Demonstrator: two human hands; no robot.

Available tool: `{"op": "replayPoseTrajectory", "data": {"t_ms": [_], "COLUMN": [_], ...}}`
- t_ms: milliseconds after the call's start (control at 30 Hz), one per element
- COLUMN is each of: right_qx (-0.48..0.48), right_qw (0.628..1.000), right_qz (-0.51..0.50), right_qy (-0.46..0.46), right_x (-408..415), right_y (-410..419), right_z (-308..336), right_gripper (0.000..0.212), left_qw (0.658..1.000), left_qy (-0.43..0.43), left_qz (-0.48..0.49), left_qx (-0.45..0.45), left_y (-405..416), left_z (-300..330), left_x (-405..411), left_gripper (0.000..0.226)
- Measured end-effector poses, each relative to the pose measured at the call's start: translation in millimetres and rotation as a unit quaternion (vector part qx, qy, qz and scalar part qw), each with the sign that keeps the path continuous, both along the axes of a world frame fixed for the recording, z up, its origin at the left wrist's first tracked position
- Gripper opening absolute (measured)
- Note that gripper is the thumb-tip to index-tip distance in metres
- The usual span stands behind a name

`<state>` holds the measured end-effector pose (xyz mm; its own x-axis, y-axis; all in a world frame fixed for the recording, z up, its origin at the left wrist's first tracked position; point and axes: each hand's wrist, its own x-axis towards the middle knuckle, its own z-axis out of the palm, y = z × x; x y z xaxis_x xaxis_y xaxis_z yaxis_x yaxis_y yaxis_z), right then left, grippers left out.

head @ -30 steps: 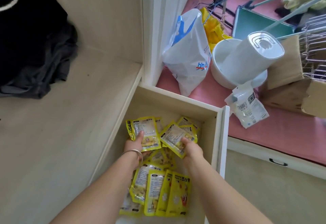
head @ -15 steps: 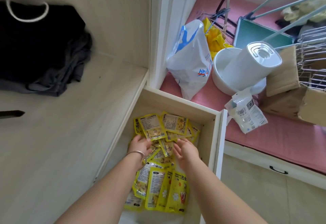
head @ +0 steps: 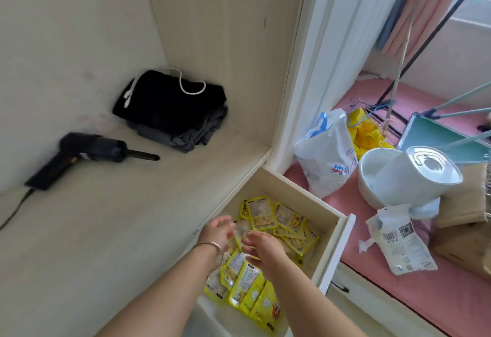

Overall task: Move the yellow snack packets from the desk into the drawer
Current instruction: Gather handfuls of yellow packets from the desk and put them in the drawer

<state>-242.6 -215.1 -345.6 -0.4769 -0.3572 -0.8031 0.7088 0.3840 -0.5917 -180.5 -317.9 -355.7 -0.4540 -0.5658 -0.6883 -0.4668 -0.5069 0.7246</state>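
The thin yellow foil snack packets [head: 276,220] in the pale wooden drawer [head: 333,246] look light, bendy and slippery; pinch an edge. Above the drawer, each hand's grip, left hand [head: 218,231] and right hand [head: 263,250], is spread, holding nothing.

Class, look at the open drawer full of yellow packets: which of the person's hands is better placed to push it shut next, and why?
Probably the right hand: it hovers nearer the drawer front panel on the right. The left hand sits by the desk edge, farther away. Both are open above the yellow packets.

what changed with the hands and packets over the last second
Both hands let go of the packets they held a second ago; left hand and right hand now hover open above the pile. The packets stayed in the drawer.
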Motion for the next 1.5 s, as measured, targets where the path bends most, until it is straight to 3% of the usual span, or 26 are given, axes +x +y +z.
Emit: {"op": "replayPoseTrajectory", "data": {"t_ms": [167, 367, 567, 1067, 1367, 1433, 1500], "right_qx": [-0.066, -0.097, -0.099, -0.109, -0.089, -0.102, -0.123], "right_qw": [0.991, 0.966, 0.938, 0.812, 0.748, 0.724, 0.673], "right_qz": [0.108, 0.233, 0.33, 0.574, 0.657, 0.678, 0.714], "right_qy": [0.03, 0.056, 0.022, 0.01, 0.039, 0.076, 0.148], "right_x": [37.8, 100.1, 215.3, 541.4, 636.9, 649.2, 661.4], "right_y": [-0.6, -10.5, -21.7, 12.6, -12.8, -31.2, -51.3], "right_z": [53.1, 85.1, 83.6, 98.3, 76.5, 69.5, 60.4], "right_gripper": [0.011, 0.017, 0.017, 0.015, 0.009, 0.008, 0.012], "left_qw": [0.99, 0.97, 0.923, 0.787, 0.731, 0.731, 0.73], "left_qy": [0.049, 0.064, 0.045, 0.026, 0.016, 0.022, 0.004], "left_qz": [0.125, 0.211, 0.366, 0.6, 0.676, 0.677, 0.679], "left_qx": [-0.049, -0.102, -0.11, -0.139, -0.091, -0.078, -0.073], "left_y": [12.4, 40.7, 58.2, 151.9, 160.8, 147.7, 132.7], "left_z": [58.1, 100.6, 117.3, 112.3, 80.3, 73.9, 67.3], "left_x": [50.9, 135.4, 259.8, 604.8, 702.6, 715.9, 729.0], "left_gripper": [0.022, 0.017, 0.018, 0.013, 0.017, 0.02, 0.019]}}
